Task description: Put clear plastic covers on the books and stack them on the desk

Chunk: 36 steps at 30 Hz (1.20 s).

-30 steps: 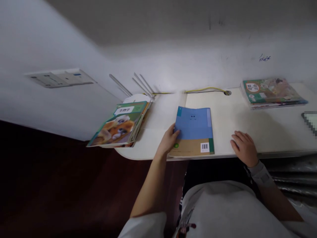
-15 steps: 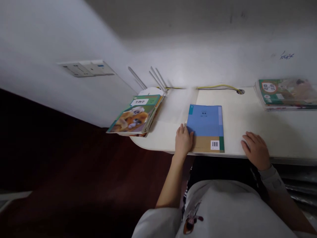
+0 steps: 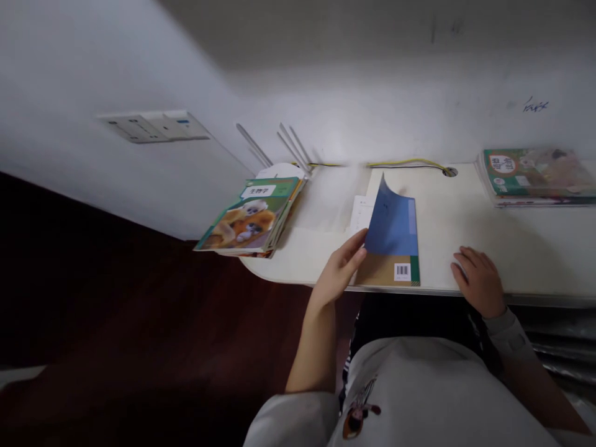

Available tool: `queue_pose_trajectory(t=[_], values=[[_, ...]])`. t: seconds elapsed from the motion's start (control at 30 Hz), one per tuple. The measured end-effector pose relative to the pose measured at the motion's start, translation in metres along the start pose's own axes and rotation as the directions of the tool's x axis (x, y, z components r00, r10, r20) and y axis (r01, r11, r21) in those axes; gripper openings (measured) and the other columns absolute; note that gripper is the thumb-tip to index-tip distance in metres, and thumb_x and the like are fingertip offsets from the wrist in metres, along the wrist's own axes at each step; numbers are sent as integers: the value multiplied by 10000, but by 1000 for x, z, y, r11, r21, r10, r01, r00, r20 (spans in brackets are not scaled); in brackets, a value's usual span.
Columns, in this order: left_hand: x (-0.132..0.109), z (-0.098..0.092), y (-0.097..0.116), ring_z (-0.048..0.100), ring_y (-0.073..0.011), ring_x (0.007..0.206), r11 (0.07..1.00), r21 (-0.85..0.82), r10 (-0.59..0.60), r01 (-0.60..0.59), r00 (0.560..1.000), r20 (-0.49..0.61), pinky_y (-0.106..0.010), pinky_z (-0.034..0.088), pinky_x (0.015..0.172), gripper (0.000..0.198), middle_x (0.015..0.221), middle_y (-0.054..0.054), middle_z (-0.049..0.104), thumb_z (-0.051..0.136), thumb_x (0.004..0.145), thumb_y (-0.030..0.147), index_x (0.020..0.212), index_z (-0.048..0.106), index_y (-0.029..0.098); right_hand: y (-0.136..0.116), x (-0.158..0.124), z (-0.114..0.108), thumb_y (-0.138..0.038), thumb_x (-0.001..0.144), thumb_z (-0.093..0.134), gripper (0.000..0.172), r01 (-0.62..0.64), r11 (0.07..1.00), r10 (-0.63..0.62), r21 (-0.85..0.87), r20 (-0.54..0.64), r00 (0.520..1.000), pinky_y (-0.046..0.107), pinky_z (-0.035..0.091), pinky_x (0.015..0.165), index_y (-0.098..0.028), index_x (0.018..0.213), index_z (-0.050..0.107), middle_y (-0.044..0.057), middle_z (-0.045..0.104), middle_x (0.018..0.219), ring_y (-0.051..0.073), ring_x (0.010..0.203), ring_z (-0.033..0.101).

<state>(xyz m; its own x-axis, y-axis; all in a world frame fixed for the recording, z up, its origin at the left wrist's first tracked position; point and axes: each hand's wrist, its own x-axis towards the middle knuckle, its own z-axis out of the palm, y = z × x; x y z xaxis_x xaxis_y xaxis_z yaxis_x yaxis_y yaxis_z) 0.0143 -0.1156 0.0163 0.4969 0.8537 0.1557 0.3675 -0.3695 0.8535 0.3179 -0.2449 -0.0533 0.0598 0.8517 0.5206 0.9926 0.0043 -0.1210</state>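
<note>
"Blue book (image 3: 395,239), taken as the dial's centre: state of the hold?"

"I find it at the near edge of the table (image 3: 437,217). Left hand (image 3: 339,267) at 8 o'clock, thumb and fingers nearly closed on the raised cover (image 3: 384,214), a printed page (image 3: 359,211) exposed beneath. Right hand (image 3: 479,282) at 4, resting on the table, fingers loosely extended, nothing visible in it."

"Handling?"

"In my judgement, pinch lightly, as the bowed cover could crease; the right hand could steady the book's right edge."

"Obstructions?"

"I note a monkey-covered stack (image 3: 249,217) at 9, overhanging the table's end and liable to be nudged; grey rods (image 3: 254,144) at 10; yellow cable (image 3: 405,162) near 12; second stack (image 3: 540,174) at 2, well apart."
</note>
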Motion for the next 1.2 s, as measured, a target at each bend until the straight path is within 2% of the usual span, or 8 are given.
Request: queue_pose_trajectory(t=[0.1, 0.2, 0.3, 0.37, 0.53, 0.63, 0.77, 1.2], values=[[-13, 6, 27, 333, -279, 1420, 978, -110, 194, -178, 970, 147, -406, 410, 1093, 814, 1588, -153, 232, 288, 913, 678, 1549, 107, 203, -1, 0, 0, -319, 951, 457, 293, -12, 1000, 11, 23, 26, 1000, 460, 397, 1014, -157, 1103, 648, 141, 662, 1202, 275, 1155, 573], [-9, 37, 45, 158, -287, 1477, 953, 113, 258, -282, 948, 186, -453, 308, 1161, 856, 1622, -125, 80, 455, 920, 556, 1550, -33, 244, -3, 3, -3, -322, 954, 441, 310, -26, 998, 23, 53, 61, 998, 460, 397, 1018, -154, 1120, 642, 151, 648, 1220, 277, 1172, 559], [6, 80, 51, 61, -304, 1483, 865, 395, 277, -308, 951, 135, -547, 251, 1164, 697, 1613, -146, 120, 416, 959, 216, 1550, 49, 213, -4, 6, -6, -338, 949, 442, 343, -76, 997, 75, 16, 64, 995, 471, 397, 1017, -132, 1159, 619, 186, 601, 1282, 302, 1205, 529], [17, 106, 49, 110, -312, 1475, 777, 526, 300, -347, 938, 176, -581, 253, 1149, 613, 1582, -176, 227, 338, 937, 77, 1527, 190, 155, -1, 7, -8, -357, 948, 439, 379, -136, 990, 139, -48, 55, 989, 507, 381, 1022, -119, 1200, 592, 212, 569, 1321, 334, 1239, 499], [26, 146, 45, 346, -260, 1410, 565, 600, 425, -566, 823, 375, -498, 295, 1159, 489, 1481, -211, 413, 314, 941, 46, 1424, 391, 44, 16, 0, -10, -382, 940, 449, 456, -258, 962, 265, -88, 74, 962, 509, 385, 1026, -60, 1248, 546, 263, 540, 1335, 352, 1278, 465], [27, 158, 44, 388, -263, 1387, 487, 573, 500, -659, 748, 436, -484, 326, 1146, 443, 1452, -190, 458, 340, 959, 86, 1386, 453, 51, 25, -6, -10, -326, 935, 444, 428, -262, 964, 265, -39, 85, 961, 484, 405, 1030, -47, 1242, 548, 255, 562, 1312, 330, 1262, 486], [29, 167, 43, 438, -274, 1352, 433, 557, 523, -708, 701, 485, -476, 363, 1123, 403, 1404, -186, 514, 359, 965, 107, 1328, 522, 44, 29, -8, -10, -263, 927, 431, 384, -260, 966, 258, 10, 71, 963, 495, 421, 1031, -101, 1252, 553, 205, 588, 1301, 312, 1251, 506], [35, 178, 49, 534, -281, 1271, 386, 583, 487, -715, 695, 529, -461, 417, 1075, 370, 1338, -175, 583, 385, 944, 93, 1246, 595, 53, 35, -8, -8, -278, 966, 322, 427, -323, 933, 318, 158, 56, 946, 506, 439, 1048, -123, 1304, 533, 178, 622, 1258, 278, 1238, 534]])
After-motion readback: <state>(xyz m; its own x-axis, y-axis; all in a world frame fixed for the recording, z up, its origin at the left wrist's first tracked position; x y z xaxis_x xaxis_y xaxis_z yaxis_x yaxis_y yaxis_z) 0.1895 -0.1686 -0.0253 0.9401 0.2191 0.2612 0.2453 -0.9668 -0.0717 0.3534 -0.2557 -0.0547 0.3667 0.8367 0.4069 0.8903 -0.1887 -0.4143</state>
